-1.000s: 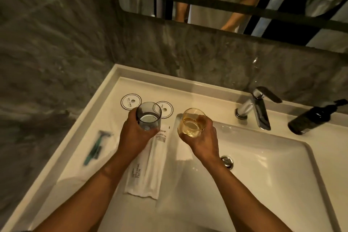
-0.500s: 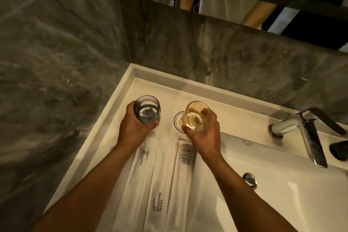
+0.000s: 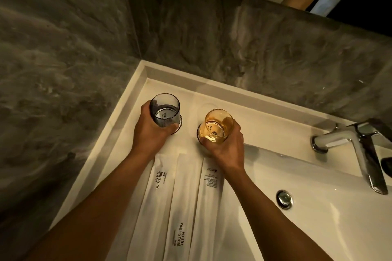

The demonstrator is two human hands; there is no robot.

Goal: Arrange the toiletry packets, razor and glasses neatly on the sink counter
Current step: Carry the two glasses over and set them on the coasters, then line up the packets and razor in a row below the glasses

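My left hand (image 3: 151, 133) grips a smoky grey glass (image 3: 165, 113), held upright over a round coaster (image 3: 180, 125) near the back left corner of the white counter (image 3: 244, 99). A little to its right, my right hand (image 3: 224, 147) holds an amber glass (image 3: 217, 125), also upright, over a second coaster (image 3: 199, 133). Whether either glass touches its coaster I cannot tell. Three long white toiletry packets (image 3: 182, 201) lie side by side below my hands, two printed "BRUSHING TEETH". The razor is out of view.
A chrome faucet (image 3: 358, 148) stands at the right above the white basin (image 3: 318, 218) with its round overflow cap (image 3: 284, 199). Dark marble walls close in the counter at the left and back. A mirror edge runs along the top.
Both hands have carried the glasses from over the basin edge toward the back left corner, onto the spots of the two coasters. The view has shifted left, and the razor has left the frame.
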